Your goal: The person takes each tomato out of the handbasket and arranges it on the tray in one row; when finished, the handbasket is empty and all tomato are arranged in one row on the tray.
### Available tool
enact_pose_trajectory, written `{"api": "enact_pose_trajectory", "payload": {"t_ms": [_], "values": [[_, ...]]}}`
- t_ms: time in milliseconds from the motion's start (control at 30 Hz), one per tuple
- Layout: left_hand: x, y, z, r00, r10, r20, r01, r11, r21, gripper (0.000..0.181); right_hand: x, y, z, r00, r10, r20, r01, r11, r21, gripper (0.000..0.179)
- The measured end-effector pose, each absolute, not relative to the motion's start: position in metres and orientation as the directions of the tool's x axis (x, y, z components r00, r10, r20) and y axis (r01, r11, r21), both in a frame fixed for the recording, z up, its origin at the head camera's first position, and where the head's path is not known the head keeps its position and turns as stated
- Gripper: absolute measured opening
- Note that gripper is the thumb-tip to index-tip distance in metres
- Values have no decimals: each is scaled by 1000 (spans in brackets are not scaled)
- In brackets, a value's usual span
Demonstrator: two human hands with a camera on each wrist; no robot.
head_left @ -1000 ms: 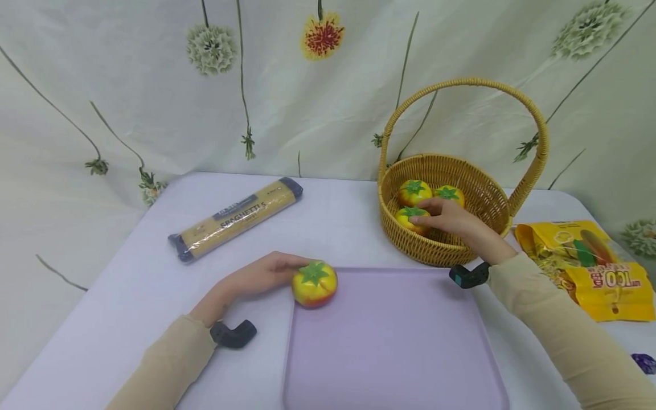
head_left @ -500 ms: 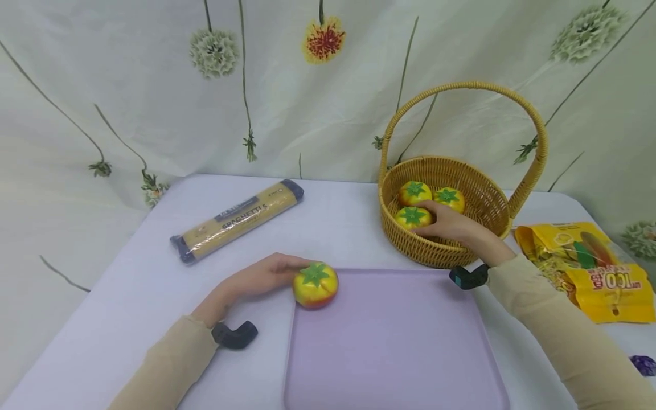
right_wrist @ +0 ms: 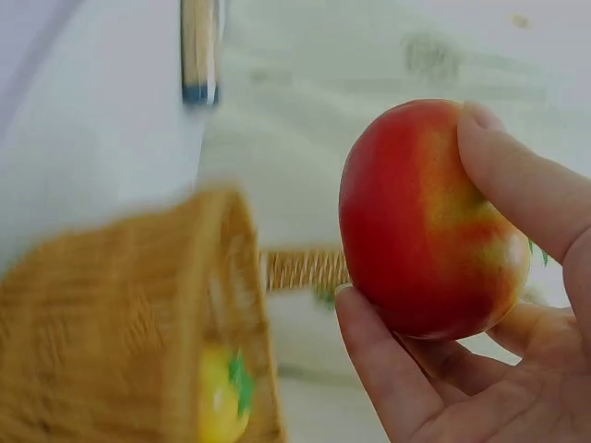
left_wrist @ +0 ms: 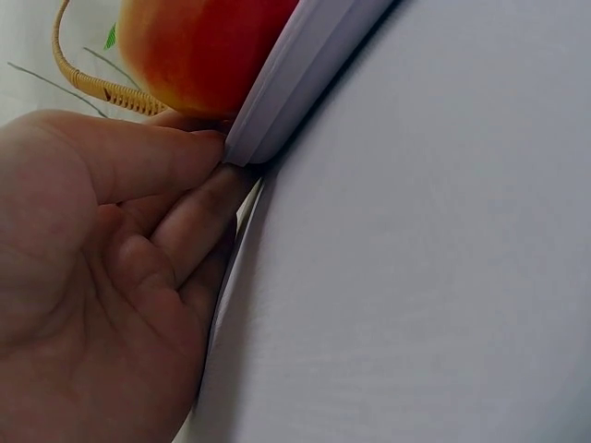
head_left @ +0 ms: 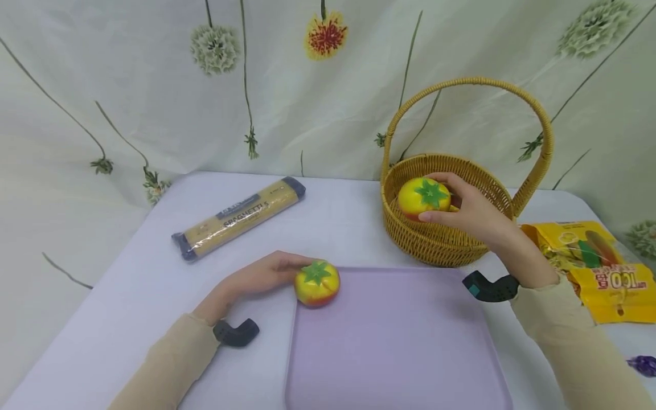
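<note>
My right hand (head_left: pixel 479 213) holds a yellow-and-red tomato (head_left: pixel 416 196) with a green star-shaped top, thumb on one side and fingers on the other. It is raised over the opening of the wicker basket (head_left: pixel 435 245). Inside the basket, another tomato (right_wrist: pixel 217 406) shows in the right wrist view. At the far left corner of the lilac tray (head_left: pixel 394 336) sits one more tomato (head_left: pixel 317 285). My left hand (head_left: pixel 261 274) grips the tray edge beside it; the left wrist view shows the thumb at the rim and fingers bent beneath, their tips partly hidden.
A spaghetti pack (head_left: pixel 241 219) lies at the back left of the white-covered table. Right of the basket is a yellow snack bag (head_left: pixel 610 273). A small purple object (head_left: pixel 643 365) lies at the right edge. The basket's tall handle (head_left: pixel 471 81) arches above it.
My right hand has taken hold of a tomato in the basket and lifted it, tilting it. The left hand stays at the tray's corner.
</note>
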State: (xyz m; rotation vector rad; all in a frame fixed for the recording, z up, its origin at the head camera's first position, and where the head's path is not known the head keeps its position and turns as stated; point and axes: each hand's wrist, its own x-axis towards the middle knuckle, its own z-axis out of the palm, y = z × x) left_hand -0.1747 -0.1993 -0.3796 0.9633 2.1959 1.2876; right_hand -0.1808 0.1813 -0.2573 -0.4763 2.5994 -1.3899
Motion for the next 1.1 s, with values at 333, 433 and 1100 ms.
{"api": "enact_pose_trajectory", "payload": {"t_ms": [333, 433, 1100], "values": [[-175, -198, -380, -674, 739, -4, 355, 327, 876, 39, -151, 136, -300, -832, -547, 90, -394, 469, -791, 70], [-174, -199, -379, -676, 737, -10, 351, 333, 875, 39, -147, 129, -314, -814, -576, 75, -397, 457, -796, 69], [-174, -198, -376, -673, 739, -23, 344, 341, 875, 39, -136, 111, -345, -802, -596, 32, -404, 503, -764, 69]]}}
